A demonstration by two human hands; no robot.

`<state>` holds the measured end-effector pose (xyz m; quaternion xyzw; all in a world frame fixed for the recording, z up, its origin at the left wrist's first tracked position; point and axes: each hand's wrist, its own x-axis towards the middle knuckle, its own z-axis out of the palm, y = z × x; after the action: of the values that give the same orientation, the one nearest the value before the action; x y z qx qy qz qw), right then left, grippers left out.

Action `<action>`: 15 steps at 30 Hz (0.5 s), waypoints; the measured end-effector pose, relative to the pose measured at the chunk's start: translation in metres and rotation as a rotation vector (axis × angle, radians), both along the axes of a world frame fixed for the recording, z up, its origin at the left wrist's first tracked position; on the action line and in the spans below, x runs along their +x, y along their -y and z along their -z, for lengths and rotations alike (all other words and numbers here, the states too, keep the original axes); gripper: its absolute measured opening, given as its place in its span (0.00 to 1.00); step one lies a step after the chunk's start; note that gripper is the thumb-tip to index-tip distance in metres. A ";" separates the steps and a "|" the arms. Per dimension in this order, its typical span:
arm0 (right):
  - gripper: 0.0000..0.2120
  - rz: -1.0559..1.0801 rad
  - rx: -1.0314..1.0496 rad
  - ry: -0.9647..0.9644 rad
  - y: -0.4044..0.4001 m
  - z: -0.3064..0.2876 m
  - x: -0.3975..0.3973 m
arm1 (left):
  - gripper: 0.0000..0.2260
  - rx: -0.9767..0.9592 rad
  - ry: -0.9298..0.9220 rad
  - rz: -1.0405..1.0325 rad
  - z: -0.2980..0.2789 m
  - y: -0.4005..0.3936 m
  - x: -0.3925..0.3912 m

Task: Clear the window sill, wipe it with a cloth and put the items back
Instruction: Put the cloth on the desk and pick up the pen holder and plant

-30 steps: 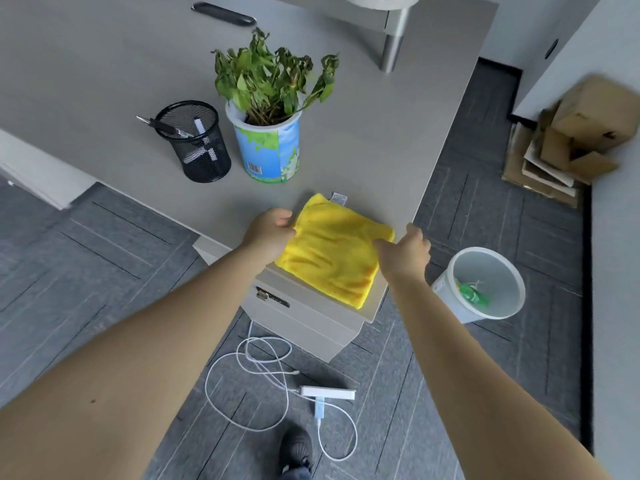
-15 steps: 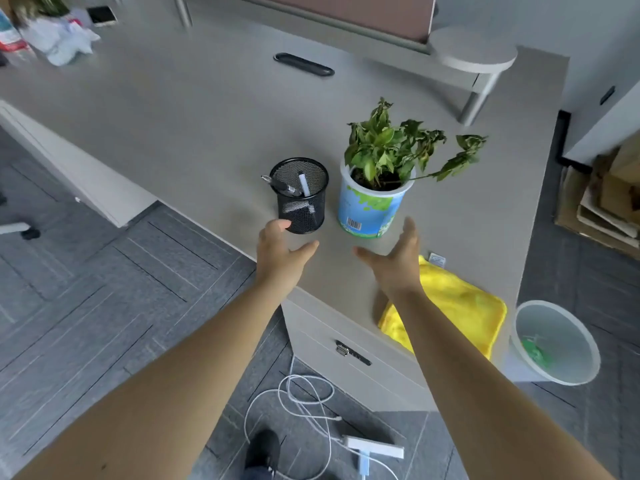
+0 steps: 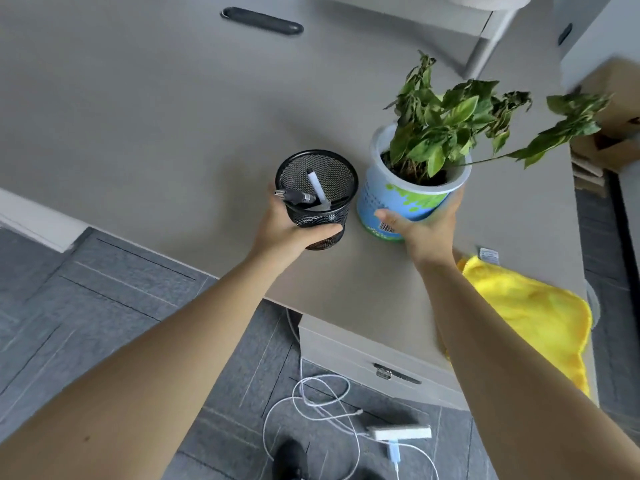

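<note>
A grey tabletop (image 3: 145, 109) fills the upper part of the view, with dark grey carpet tiles (image 3: 69, 323) below its near edge. Two bare forearms reach forward from the bottom. The left hand (image 3: 291, 230) has its grip wrapped around the lower wall of a black mesh pen holder (image 3: 317, 192), thumb across the front; the holder contains a white marker (image 3: 316, 185) and a dark pen (image 3: 294, 196). Just beside it on the right stands a blue and green plant pot (image 3: 398, 199) with leafy green stems (image 3: 450, 123). The right hand (image 3: 422, 233) cups the pot, thumb on its front and fingers curled round its right side. Further right, a folded yellow cloth (image 3: 533, 320) lies on the tabletop's near corner. Below, on the floor, a white cable (image 3: 311, 403) loops beside a white power strip (image 3: 401, 433), in front of a grey drawer unit (image 3: 363, 355).
</note>
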<state>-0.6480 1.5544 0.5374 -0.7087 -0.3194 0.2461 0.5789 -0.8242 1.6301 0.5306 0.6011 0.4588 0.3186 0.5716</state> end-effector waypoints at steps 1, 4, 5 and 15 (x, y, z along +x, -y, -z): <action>0.63 0.015 -0.012 0.019 -0.002 0.003 0.001 | 0.35 0.005 -0.005 0.024 0.000 -0.001 0.000; 0.46 0.070 -0.041 0.065 -0.006 0.005 -0.002 | 0.31 0.044 0.004 0.059 -0.003 -0.004 0.002; 0.41 0.098 -0.040 0.073 -0.006 0.004 -0.005 | 0.32 0.053 0.020 0.054 -0.004 -0.005 0.003; 0.33 0.108 0.106 0.015 0.014 -0.029 -0.017 | 0.37 0.039 0.095 -0.051 -0.028 0.012 -0.004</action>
<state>-0.6652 1.5405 0.5662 -0.6949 -0.2977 0.1920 0.6258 -0.8278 1.6185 0.5587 0.5845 0.4400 0.3702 0.5725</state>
